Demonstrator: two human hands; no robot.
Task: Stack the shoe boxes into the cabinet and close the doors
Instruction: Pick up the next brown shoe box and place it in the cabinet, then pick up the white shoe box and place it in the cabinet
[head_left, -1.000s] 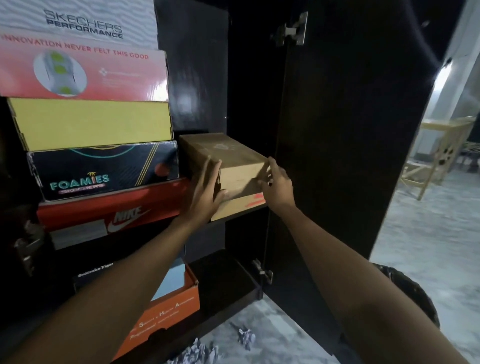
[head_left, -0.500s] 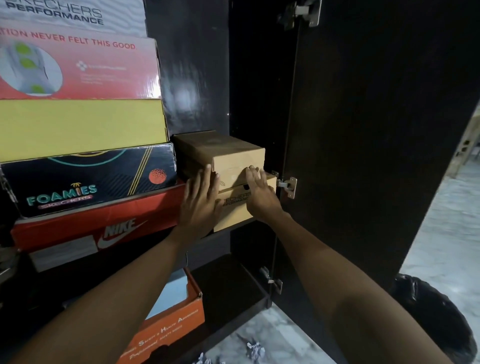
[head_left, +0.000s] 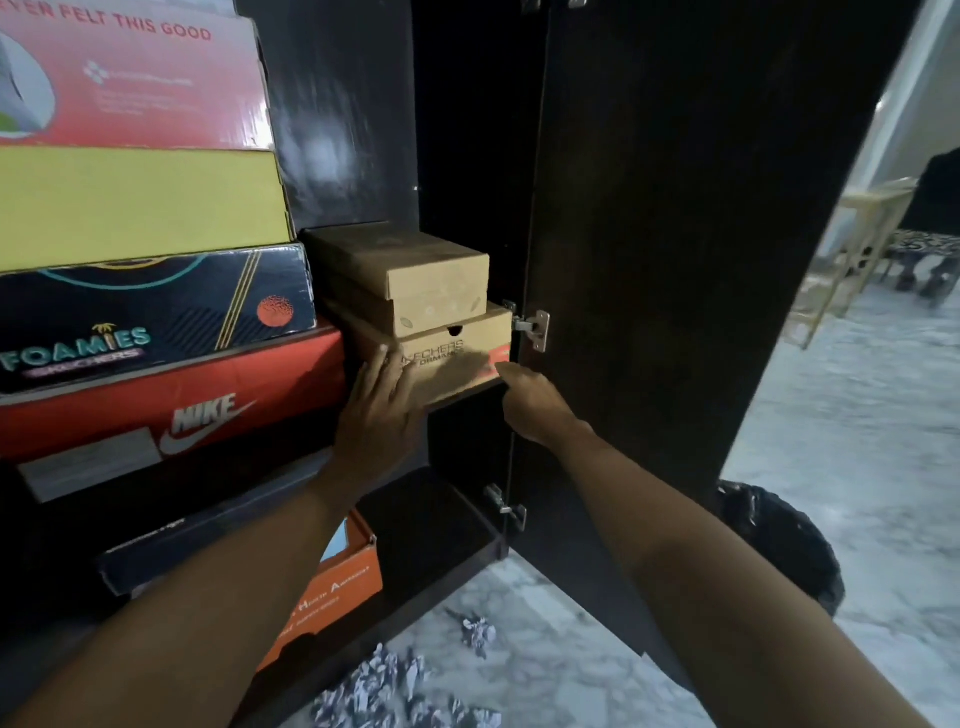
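Observation:
Two brown cardboard shoe boxes stand stacked at the right end of the cabinet shelf: a smaller upper box (head_left: 415, 280) on a lower Skechers box (head_left: 452, 358). My left hand (head_left: 382, 410) lies flat with straight fingers against the lower box's front left. My right hand (head_left: 530, 402) touches that box's front right corner near its red label; its fingers point forward. Left of them rises a stack: red Nike box (head_left: 171, 405), black Foamies box (head_left: 145, 312), yellow box (head_left: 140, 202), red-pink box (head_left: 145, 83).
The dark right cabinet door (head_left: 701, 234) stands open, hinged (head_left: 535, 327) beside the brown boxes. An orange box (head_left: 337, 582) and a dark box (head_left: 218, 545) sit on the lower shelf. Crumpled paper (head_left: 405, 686) lies on the marble floor; a black bin (head_left: 779, 545) stands behind the door.
The brown boxes have slid further back on the shelf. Both hands dropped from the upper box to the lower box's front face, and the view moved closer.

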